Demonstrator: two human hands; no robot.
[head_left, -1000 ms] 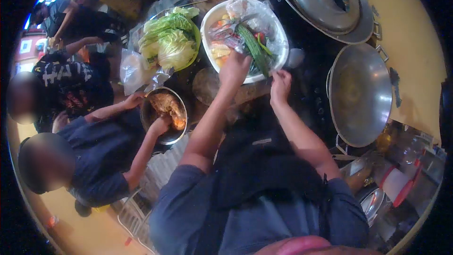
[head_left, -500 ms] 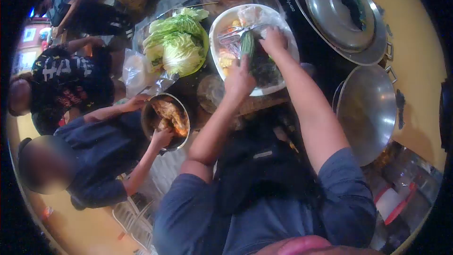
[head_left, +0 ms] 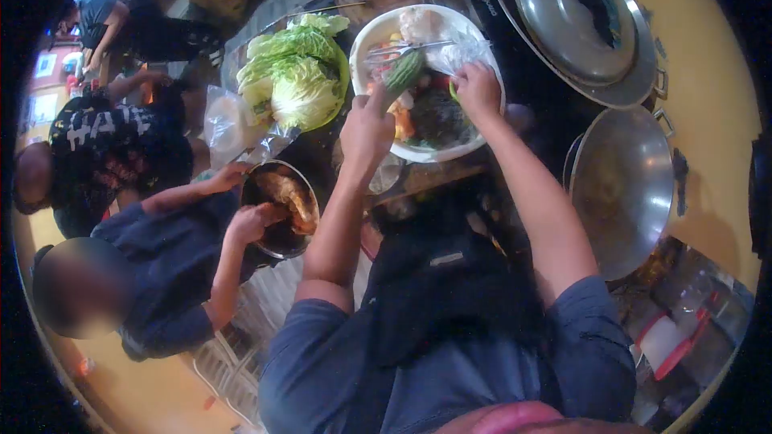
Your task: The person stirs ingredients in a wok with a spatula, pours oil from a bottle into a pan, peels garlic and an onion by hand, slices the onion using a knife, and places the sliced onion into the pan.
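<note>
Above the white basin [head_left: 442, 154], you have the green vegetable [head_left: 404, 72] in your left hand [head_left: 364, 130]; this grip is narrow, holding it around the lower end. The vegetable is long and dark green, its skin looks uneven, and the part which shows is leaning up to the right. Its upper end is near a metal utensil [head_left: 430, 43]. Your right hand [head_left: 479, 93], at the right side of the basin, touches clear plastic [head_left: 465, 52] with bent fingers; whether this grip pinches it, I cannot tell. Orange pieces [head_left: 402, 122] lie near your left hand. Left of the basin, pale leafy cabbage [head_left: 305, 98] rests on a bright green plate [head_left: 343, 84].
</note>
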